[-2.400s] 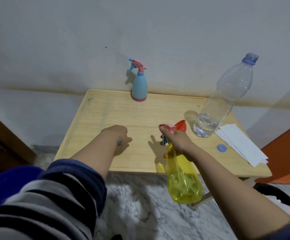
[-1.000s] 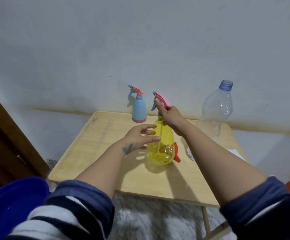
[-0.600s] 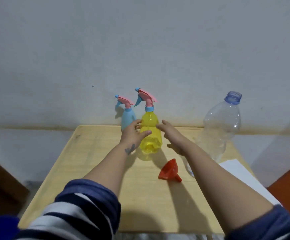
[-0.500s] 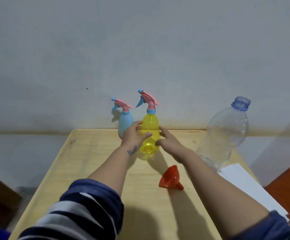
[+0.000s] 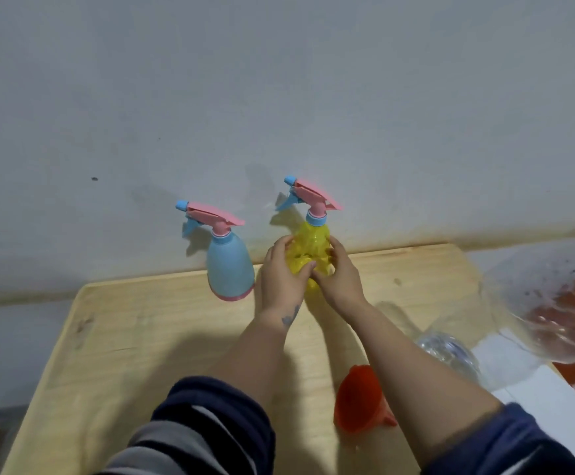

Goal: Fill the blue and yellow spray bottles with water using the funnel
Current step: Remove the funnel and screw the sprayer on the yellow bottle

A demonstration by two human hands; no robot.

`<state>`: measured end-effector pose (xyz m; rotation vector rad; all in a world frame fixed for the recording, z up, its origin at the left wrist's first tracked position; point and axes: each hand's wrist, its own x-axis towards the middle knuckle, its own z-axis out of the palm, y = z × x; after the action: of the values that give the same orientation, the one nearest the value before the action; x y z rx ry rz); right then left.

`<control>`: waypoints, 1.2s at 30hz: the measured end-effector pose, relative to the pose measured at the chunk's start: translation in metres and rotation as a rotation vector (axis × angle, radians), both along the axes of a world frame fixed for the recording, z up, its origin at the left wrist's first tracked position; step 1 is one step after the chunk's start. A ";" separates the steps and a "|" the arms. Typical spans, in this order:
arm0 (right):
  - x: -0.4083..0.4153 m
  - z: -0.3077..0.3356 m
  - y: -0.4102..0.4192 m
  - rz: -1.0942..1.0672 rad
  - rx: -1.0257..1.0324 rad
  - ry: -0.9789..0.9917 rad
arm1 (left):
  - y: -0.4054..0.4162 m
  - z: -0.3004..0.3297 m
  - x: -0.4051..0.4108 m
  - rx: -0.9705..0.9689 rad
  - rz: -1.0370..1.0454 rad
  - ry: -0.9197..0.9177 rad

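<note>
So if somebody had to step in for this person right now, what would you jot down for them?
Hands: the left hand and right hand both clasp the yellow spray bottle, which stands upright at the back of the wooden table.
Things: the blue spray bottle stands just left of it, untouched. The orange funnel lies on its side near the front. The clear water bottle is at the right, blurred.
Done: bottles set side by side.
Left: both pink spray heads are on, so unscrew them, seat the funnel and pour water into each.
</note>
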<state>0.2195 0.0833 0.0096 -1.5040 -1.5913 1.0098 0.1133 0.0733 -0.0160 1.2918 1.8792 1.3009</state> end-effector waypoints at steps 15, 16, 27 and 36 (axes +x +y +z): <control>0.003 -0.002 0.003 0.039 -0.045 -0.010 | 0.001 -0.002 -0.001 -0.043 -0.039 0.009; 0.004 0.001 0.000 0.041 -0.066 -0.019 | 0.000 0.000 -0.001 -0.066 -0.049 0.016; 0.039 0.042 -0.071 0.191 -0.149 -0.290 | -0.059 0.047 0.014 -0.127 -0.084 0.171; 0.117 0.061 -0.158 0.502 0.046 -0.485 | -0.139 0.108 0.098 -0.006 -0.197 0.145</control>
<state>0.3362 -0.0748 0.0702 -1.4160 -2.4034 0.8920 0.2111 -0.0652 0.0924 1.5619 1.7960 1.1264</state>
